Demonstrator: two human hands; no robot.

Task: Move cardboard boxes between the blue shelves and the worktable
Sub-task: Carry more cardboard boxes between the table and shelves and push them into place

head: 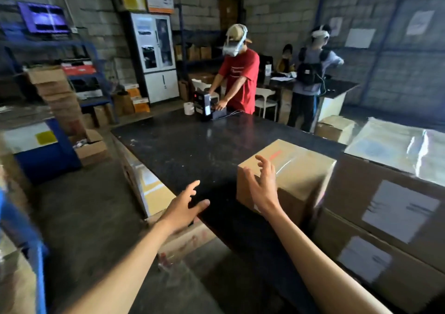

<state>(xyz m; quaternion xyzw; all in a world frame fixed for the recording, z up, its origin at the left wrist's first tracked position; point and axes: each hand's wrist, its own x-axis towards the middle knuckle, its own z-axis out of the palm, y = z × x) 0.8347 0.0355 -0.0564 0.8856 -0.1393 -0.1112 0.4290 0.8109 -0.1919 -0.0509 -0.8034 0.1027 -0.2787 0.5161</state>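
A taped cardboard box (296,169) sits on the black worktable (183,150) near its front right. My right hand (262,188) hovers at the box's near left corner with its fingers spread, holding nothing. My left hand (185,207) is stretched out over the table's front edge, fingers relaxed and empty, a short way left of the box. Blue shelves (94,80) with boxes stand at the far left.
Large stacked cardboard boxes (390,217) with white labels rise right of the small box. A person in a red shirt (238,80) handles a black machine (207,106) at the table's far end. Another person (310,78) stands behind. A leaning box stack (57,97) stands left.
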